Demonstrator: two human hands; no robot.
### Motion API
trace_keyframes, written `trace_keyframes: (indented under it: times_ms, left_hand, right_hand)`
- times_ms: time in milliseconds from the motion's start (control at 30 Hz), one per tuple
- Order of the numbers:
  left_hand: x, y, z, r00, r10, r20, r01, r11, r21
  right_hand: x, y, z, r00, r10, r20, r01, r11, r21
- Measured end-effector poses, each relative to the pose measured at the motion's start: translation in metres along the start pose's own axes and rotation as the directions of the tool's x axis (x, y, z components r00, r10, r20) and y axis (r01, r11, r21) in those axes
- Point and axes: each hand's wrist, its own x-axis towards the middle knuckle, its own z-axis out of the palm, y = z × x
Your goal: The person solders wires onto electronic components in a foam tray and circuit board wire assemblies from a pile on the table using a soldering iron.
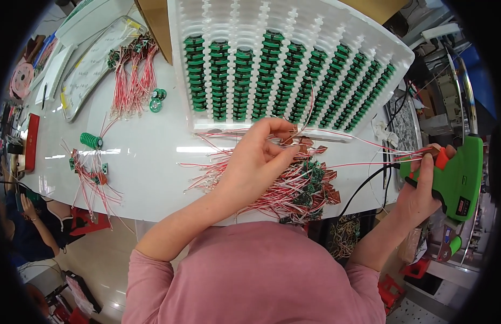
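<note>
Beyond pink cloth shirt [261, 275], pinching small coppery-brown wired board [294, 130], left hand [259, 153]: likely light, fragile, best edge-held; gripping green plastic tool [467, 175], right hand [421, 186].

On the counter [148, 162], a tray [229, 21] holding rows of discs [241, 81] sits behind a heap of wired boards [311, 183]. Left of the tray lies a wire bundle [134, 81] with loose discs [156, 102] just beside it; a handheld tool [469, 173] is right of the heap.

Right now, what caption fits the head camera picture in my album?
Left hand over wired circuit boards, right hand at a green tool, green parts rowed in a white tray.
</note>
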Motion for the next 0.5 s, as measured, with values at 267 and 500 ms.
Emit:
trace_keyframes:
  times_ms: [267,500]
  left_hand:
    - [0.015,-0.009,-0.004,0.998,0.063,-0.009,-0.059,0.977,0.205]
    - [0.013,-0.002,-0.001,0.997,-0.070,0.029,0.069,0.997,0.038]
  right_hand:
    - [0.000,0.006,0.001,0.996,-0.075,-0.055,0.074,0.997,-0.029]
    - [0.001,0.003,-0.001,0.998,-0.055,0.024,0.054,0.998,0.007]
